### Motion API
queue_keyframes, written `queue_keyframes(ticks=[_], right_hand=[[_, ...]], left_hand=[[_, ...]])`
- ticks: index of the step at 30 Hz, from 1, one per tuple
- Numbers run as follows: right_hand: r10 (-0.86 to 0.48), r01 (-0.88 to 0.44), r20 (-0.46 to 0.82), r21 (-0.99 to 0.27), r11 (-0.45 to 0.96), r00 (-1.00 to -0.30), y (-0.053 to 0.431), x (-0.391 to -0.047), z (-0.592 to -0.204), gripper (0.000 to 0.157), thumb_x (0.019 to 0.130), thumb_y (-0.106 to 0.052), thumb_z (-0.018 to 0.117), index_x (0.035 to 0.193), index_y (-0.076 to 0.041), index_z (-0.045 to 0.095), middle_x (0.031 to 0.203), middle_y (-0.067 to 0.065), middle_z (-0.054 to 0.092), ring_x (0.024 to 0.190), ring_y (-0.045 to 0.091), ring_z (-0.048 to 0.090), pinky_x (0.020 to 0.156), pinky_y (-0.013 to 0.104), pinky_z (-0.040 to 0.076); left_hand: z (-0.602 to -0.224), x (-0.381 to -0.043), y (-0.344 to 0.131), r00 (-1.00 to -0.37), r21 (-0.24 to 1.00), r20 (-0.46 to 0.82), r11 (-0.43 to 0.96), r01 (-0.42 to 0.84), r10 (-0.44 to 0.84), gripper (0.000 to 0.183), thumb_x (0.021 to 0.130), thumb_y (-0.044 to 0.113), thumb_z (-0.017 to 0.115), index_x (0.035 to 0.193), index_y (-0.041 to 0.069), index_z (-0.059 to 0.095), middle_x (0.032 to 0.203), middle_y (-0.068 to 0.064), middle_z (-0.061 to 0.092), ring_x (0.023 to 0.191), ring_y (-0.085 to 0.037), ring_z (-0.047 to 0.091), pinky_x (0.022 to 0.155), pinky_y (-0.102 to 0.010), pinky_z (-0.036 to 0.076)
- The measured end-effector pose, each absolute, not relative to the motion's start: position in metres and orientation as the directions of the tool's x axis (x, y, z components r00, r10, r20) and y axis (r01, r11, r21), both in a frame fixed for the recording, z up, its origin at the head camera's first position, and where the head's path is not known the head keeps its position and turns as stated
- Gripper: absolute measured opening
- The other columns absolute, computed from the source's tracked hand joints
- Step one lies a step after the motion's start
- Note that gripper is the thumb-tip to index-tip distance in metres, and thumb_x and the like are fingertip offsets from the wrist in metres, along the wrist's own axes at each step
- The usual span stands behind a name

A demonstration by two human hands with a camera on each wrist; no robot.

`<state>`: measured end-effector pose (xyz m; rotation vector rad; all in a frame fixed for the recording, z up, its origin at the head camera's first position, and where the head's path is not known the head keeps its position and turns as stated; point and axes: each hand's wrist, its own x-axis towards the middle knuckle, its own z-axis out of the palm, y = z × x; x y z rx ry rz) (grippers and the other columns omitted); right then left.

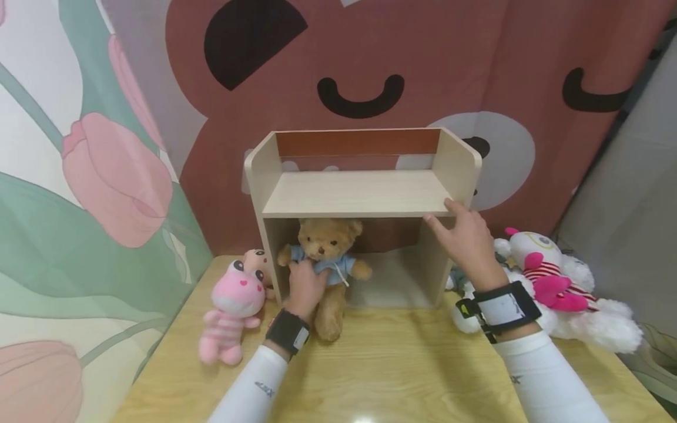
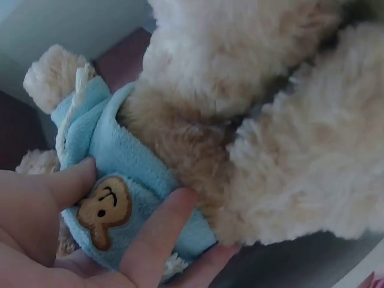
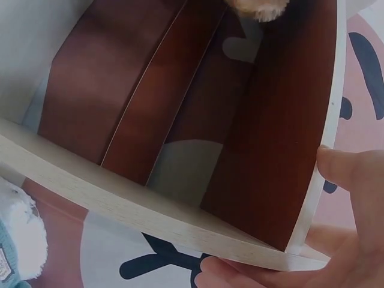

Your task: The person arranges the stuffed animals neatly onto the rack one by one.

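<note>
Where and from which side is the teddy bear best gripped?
Probably its blue-clothed torso, from the open front of the shelf, where the left hand holds it: its front faces outward, while the head sits under the board.

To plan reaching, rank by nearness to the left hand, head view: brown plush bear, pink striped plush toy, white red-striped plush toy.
1. Brown bear: held by the left hand.
2. Pink toy: left of bear.
3. Red-striped toy: far right.

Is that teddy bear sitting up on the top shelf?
No, the teddy bear is below the top shelf, its head showing just under the board's front edge.
</note>
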<state>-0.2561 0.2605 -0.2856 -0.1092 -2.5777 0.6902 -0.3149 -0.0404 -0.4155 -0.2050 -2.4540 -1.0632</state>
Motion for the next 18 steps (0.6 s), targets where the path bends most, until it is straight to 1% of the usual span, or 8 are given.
queue_keyframes(ticks=[3,5,8,12,14,18], right_hand=[[0.192,-0.045,0.425,-0.487,0.872,-0.884,0.261,-0.257,-0.287,0.078,0.097,-0.058,0.052,0.15,-0.002,0.041,0.139,0.038,0.046,0.123,0.055,0.047,0.091,0.069,0.042],[0.195,-0.043,0.431,-0.484,0.874,-0.881,0.262,-0.258,-0.287,0.079,0.097,-0.059,0.051,0.15,-0.002,0.041,0.138,0.039,0.047,0.122,0.055,0.047,0.09,0.069,0.042],[0.197,-0.042,0.438,-0.479,0.877,-0.877,0.263,-0.258,-0.286,0.079,0.097,-0.06,0.051,0.15,-0.002,0.042,0.138,0.039,0.047,0.122,0.055,0.047,0.09,0.069,0.042],[0.194,-0.043,0.439,-0.474,0.879,-0.877,0.263,-0.258,-0.287,0.079,0.097,-0.061,0.05,0.151,-0.003,0.041,0.137,0.038,0.047,0.121,0.054,0.048,0.091,0.068,0.042],[0.191,-0.043,0.435,-0.474,0.88,-0.88,0.263,-0.258,-0.289,0.08,0.097,-0.061,0.05,0.151,-0.003,0.041,0.137,0.038,0.048,0.121,0.054,0.048,0.091,0.068,0.042],[0.196,-0.036,0.433,-0.473,0.88,-0.88,0.262,-0.258,-0.291,0.081,0.097,-0.062,0.049,0.151,-0.004,0.041,0.136,0.037,0.049,0.12,0.053,0.049,0.091,0.067,0.042]], left_hand=[[-0.416,-0.333,-0.042,-0.864,0.648,0.499,0.693,0.316,-0.073,0.031,0.083,0.019,0.077,0.098,-0.007,0.071,0.096,-0.035,0.067,0.089,-0.053,0.058,0.074,-0.061,0.05],[-0.415,-0.344,-0.041,-0.865,0.658,0.495,0.687,0.31,-0.084,0.031,0.084,0.019,0.076,0.096,-0.009,0.07,0.093,-0.034,0.067,0.086,-0.054,0.059,0.073,-0.062,0.049],[-0.415,-0.357,-0.04,-0.877,0.675,0.473,0.675,0.299,-0.085,0.034,0.086,0.02,0.073,0.099,-0.011,0.068,0.094,-0.034,0.066,0.085,-0.055,0.06,0.074,-0.063,0.049],[-0.418,-0.37,-0.037,-0.89,0.677,0.448,0.683,0.273,-0.087,0.038,0.089,0.022,0.071,0.106,-0.012,0.066,0.096,-0.036,0.064,0.087,-0.056,0.06,0.076,-0.063,0.05],[-0.419,-0.376,-0.036,-0.89,0.676,0.445,0.689,0.261,-0.099,0.037,0.089,0.021,0.071,0.105,-0.011,0.065,0.093,-0.033,0.065,0.087,-0.055,0.061,0.077,-0.063,0.05],[-0.416,-0.386,-0.034,-0.902,0.708,0.415,0.665,0.236,-0.122,0.032,0.09,0.018,0.071,0.102,-0.011,0.064,0.092,-0.031,0.065,0.09,-0.053,0.061,0.081,-0.062,0.05]])
